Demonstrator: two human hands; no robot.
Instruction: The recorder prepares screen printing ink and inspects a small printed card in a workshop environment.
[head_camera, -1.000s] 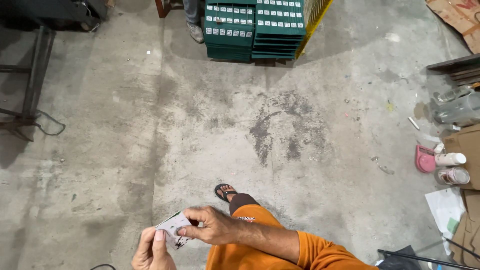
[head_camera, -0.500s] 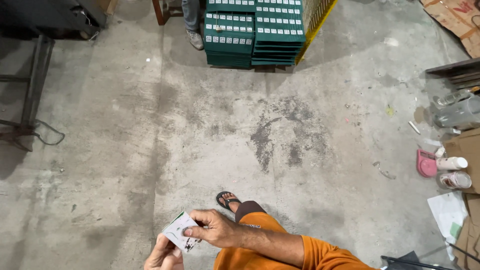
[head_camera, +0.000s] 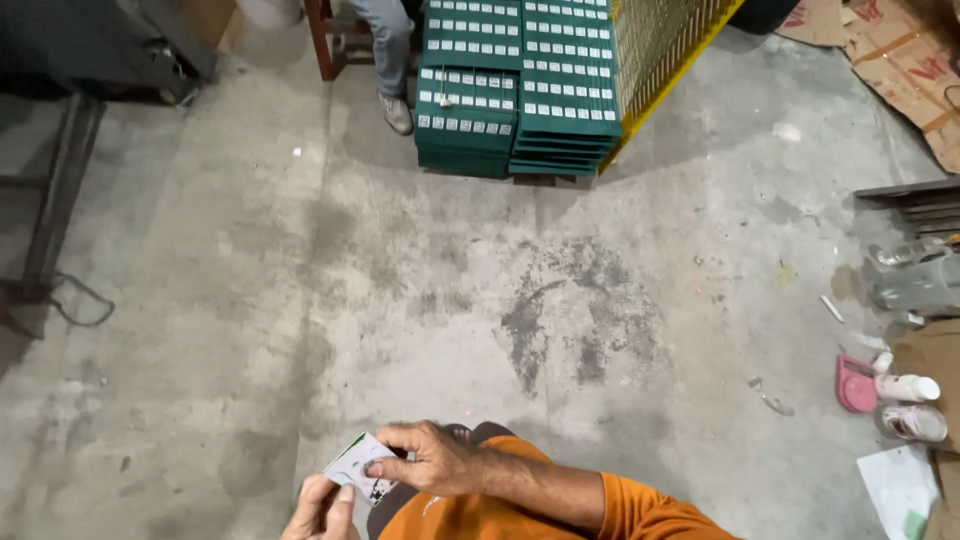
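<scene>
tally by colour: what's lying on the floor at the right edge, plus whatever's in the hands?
White, held: card in left hand and right hand: 1
Pink: lid-like piece: 1
White: bottle, paper sheet: 2
Total: 4

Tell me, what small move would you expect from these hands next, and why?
Probably peeling or separating the small white card. The right hand pinches its top edge with the fingers, while the left hand grips it from below at the frame's bottom edge. Both hands hold it close over the orange-clad lap, so a fine fingertip adjustment seems likeliest.
</scene>
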